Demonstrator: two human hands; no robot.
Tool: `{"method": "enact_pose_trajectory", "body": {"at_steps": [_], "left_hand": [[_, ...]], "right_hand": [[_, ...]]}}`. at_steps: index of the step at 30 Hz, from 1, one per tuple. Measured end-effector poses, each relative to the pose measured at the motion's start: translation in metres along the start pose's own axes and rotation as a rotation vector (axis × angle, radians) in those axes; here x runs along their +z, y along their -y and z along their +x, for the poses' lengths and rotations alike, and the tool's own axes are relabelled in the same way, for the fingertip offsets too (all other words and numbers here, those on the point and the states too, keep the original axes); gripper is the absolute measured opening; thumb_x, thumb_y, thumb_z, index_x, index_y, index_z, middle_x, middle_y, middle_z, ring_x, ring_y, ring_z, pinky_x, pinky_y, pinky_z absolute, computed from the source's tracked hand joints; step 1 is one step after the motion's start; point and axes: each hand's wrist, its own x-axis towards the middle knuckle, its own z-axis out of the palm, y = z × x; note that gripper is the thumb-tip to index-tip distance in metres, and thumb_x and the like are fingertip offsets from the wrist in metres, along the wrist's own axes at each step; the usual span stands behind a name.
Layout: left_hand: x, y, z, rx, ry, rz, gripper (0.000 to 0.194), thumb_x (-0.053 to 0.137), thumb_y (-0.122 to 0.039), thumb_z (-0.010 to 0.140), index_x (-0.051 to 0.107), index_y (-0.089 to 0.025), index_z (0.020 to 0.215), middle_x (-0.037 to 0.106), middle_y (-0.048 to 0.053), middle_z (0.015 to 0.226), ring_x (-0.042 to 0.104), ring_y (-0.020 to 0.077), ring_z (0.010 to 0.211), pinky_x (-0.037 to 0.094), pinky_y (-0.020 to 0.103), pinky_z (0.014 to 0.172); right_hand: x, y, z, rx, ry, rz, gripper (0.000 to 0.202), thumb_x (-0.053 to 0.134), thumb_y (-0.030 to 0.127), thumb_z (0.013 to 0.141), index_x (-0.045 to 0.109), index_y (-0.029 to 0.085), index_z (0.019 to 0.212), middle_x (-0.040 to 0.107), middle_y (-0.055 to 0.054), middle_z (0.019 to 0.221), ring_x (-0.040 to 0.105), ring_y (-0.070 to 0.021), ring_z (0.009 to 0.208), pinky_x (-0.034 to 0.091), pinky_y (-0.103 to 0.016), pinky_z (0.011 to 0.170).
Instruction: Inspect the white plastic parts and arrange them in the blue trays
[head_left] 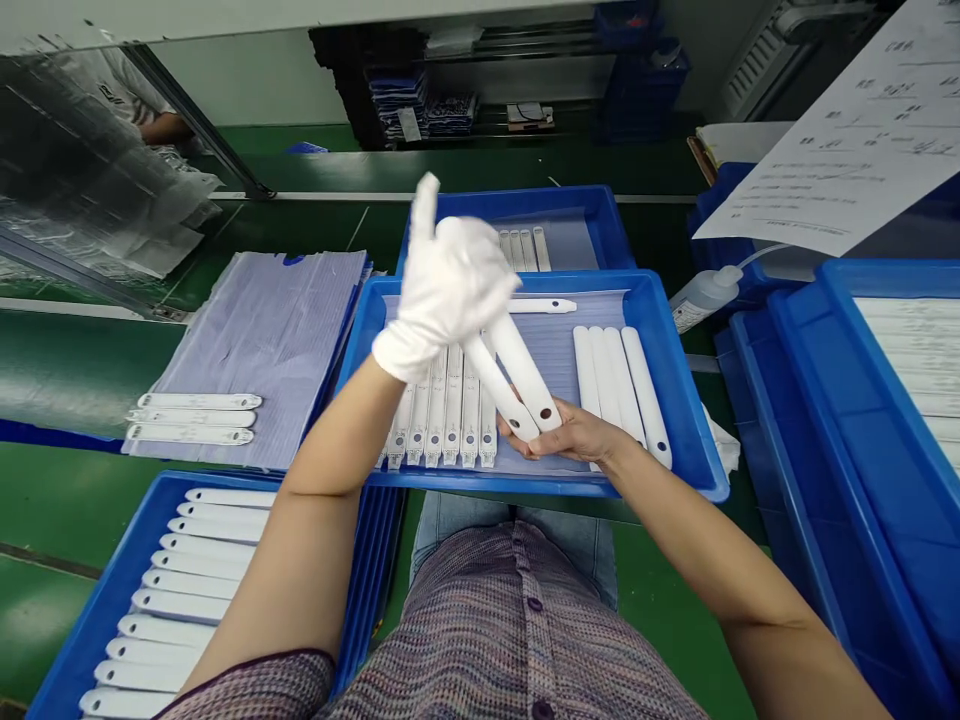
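Note:
Two long white strips (521,370) with dark holes at their near ends slant over the central blue tray (686,430). Around their lower ends my bare right hand (562,436) is closed. My left hand (454,285), in a white glove and slightly blurred, is curled over their upper ends with one finger sticking up; those ends are hidden. Beneath, a row of labelled strips (453,410) lies at the left of the tray, plain white strips (609,375) lie at its right, and a single strip (544,305) lies crosswise near the back.
Another blue tray (611,225) is behind. Left, a lined stack (274,330) bears three strips; a strip-filled tray (67,610) is below. Right are a bottle (705,297), nested blue trays (817,440) and a hanging paper (847,140). Someone's arm (166,128) shows upper left.

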Motion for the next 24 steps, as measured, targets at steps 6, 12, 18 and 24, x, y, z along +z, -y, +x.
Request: {"method": "enact_pose_trajectory", "body": {"at_steps": [6, 12, 18, 24], "left_hand": [[-0.027, -0.001, 0.025, 0.063, -0.118, -0.330, 0.026, 0.061, -0.041, 0.101, 0.077, -0.021, 0.095, 0.076, 0.004, 0.105, 0.072, 0.0249, 0.107, 0.052, 0.049, 0.115], [0.030, 0.010, -0.033, -0.198, 0.059, -0.831, 0.037, 0.068, -0.044, 0.099, 0.068, -0.019, 0.126, 0.072, 0.008, 0.130, 0.064, 0.0311, 0.134, 0.054, 0.046, 0.115], [0.039, 0.021, -0.073, -0.426, 0.209, -0.791, 0.038, 0.078, -0.036, 0.091, 0.075, -0.016, 0.123, 0.077, 0.013, 0.125, 0.072, 0.0322, 0.120, 0.060, 0.046, 0.105], [0.029, 0.038, -0.069, -0.508, 0.294, -0.639, 0.047, 0.072, -0.048, 0.094, 0.075, -0.012, 0.124, 0.077, 0.009, 0.078, 0.074, 0.0242, 0.067, 0.064, 0.040, 0.074]], "right_hand": [[-0.003, 0.002, 0.002, 0.002, 0.183, 0.051, 0.039, 0.084, 0.021, 0.083, 0.067, 0.013, 0.118, 0.062, -0.006, 0.097, 0.053, -0.0102, 0.074, 0.043, -0.020, 0.057], [-0.005, -0.002, 0.007, -0.024, 0.007, 0.000, 0.038, 0.088, 0.025, 0.081, 0.070, 0.012, 0.112, 0.058, -0.004, 0.092, 0.049, -0.0101, 0.074, 0.039, -0.021, 0.058], [-0.012, 0.001, 0.008, -0.049, -0.342, -0.364, 0.053, 0.089, 0.043, 0.080, 0.068, 0.017, 0.121, 0.069, -0.007, 0.104, 0.064, -0.0197, 0.095, 0.055, -0.035, 0.087], [-0.005, 0.013, 0.036, -0.305, -0.672, -0.420, 0.072, 0.091, 0.049, 0.076, 0.055, 0.025, 0.134, 0.070, -0.008, 0.120, 0.065, -0.0247, 0.116, 0.052, -0.041, 0.107]]}}
